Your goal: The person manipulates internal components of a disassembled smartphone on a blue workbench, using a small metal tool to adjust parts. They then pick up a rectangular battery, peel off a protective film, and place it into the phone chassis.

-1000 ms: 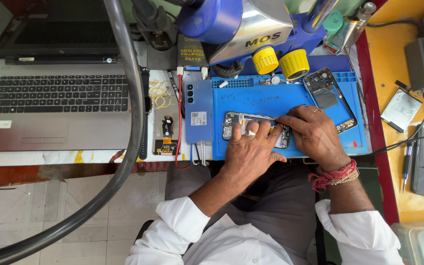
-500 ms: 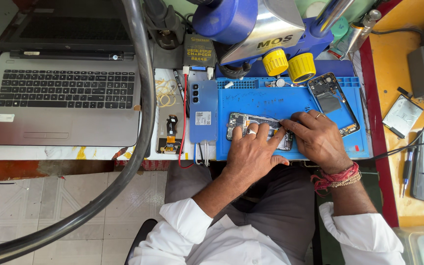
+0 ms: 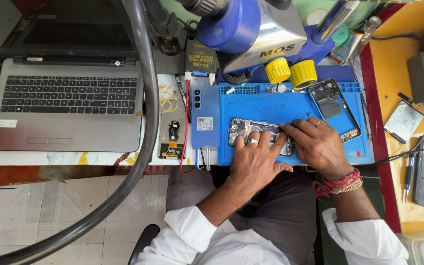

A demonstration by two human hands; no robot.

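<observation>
Pressing opened phone (image 3: 251, 128) flat (near mat edge): left hand (image 3: 255, 162); right hand (image 3: 320, 145).

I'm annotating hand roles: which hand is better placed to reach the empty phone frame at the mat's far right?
Right. The right hand lies just below the phone frame, while the left hand rests on the opened phone, farther away.

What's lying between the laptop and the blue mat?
In the head view, between the laptop and the blue mat: a thick black hose, a blue phone back and small loose parts.

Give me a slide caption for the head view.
Both hands, left and right, press an opened phone on a blue mat.
</observation>
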